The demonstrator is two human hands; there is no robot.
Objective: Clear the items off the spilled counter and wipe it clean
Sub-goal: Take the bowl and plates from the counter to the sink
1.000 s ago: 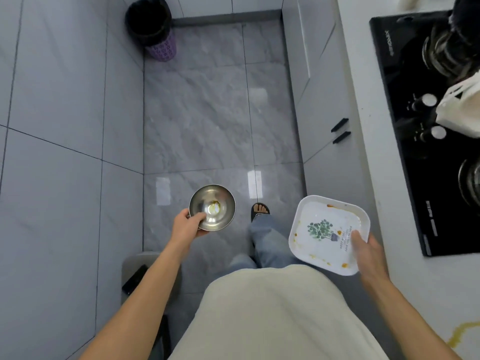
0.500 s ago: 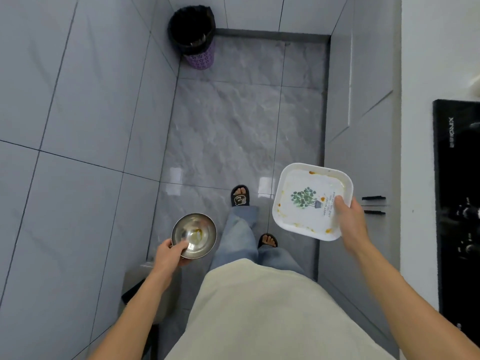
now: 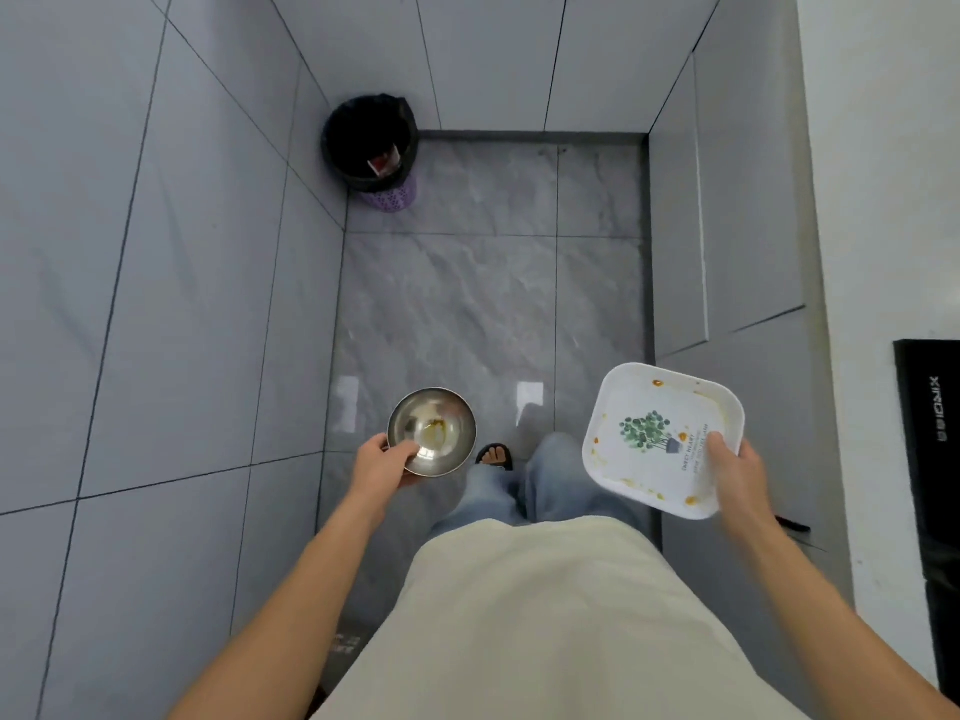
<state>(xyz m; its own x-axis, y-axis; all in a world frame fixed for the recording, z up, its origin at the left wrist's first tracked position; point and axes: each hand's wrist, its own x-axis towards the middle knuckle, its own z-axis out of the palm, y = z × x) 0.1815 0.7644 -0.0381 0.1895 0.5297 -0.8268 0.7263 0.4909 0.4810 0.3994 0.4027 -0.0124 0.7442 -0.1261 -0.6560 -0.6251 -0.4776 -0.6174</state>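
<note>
From the head view, we are mid-clearing: our left hand (image 3: 382, 462) pinches the rim of the steel bowl (image 3: 432, 431), and our right hand (image 3: 733, 467) grips the edge of the smeared white plate (image 3: 660, 439). Both are held over the floor, well short of the bin (image 3: 370, 142) ahead. Next, we judge, comes carrying both level to wherever they get set down.

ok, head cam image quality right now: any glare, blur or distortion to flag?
Head view: two bright glare patches on the glossy floor; strong wide-angle bending of wall and cabinet lines; right hand and forearm slightly motion-blurred; bowl in the left hand and plate reasonably sharp; trash bin interior nearly black.
</note>
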